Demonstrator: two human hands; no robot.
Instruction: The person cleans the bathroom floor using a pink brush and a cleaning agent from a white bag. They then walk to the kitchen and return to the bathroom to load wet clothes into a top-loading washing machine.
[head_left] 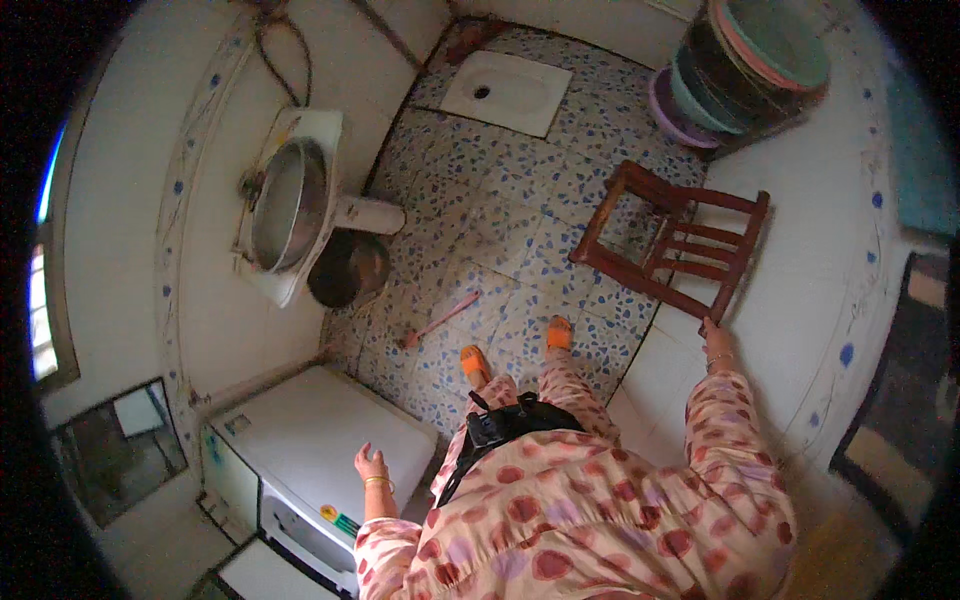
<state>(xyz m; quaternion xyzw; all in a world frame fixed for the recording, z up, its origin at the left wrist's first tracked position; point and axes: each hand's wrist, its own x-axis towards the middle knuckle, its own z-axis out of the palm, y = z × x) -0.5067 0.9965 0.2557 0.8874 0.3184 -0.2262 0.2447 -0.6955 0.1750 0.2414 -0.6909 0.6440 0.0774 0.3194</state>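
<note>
On the right, a reddish-brown wooden chair [728, 255] with a slatted back stands by the white wall. My right hand [714, 338] is closed on the near end of its top back rail. Within the seat frame lies a greyish surface; I cannot tell whether it is a seat or the floor showing through. My left hand [371, 466] hangs over a white box-shaped appliance [330, 425], with its fingers loosely apart and nothing in them.
A pink-handled brush [445, 318] lies on the blue-speckled floor ahead of my feet. To the left are a pedestal sink [372, 214] holding a metal basin [290, 205], and a dark bucket [350, 270]. A squat toilet [525, 95] and stacked tubs [700, 85] stand farther off.
</note>
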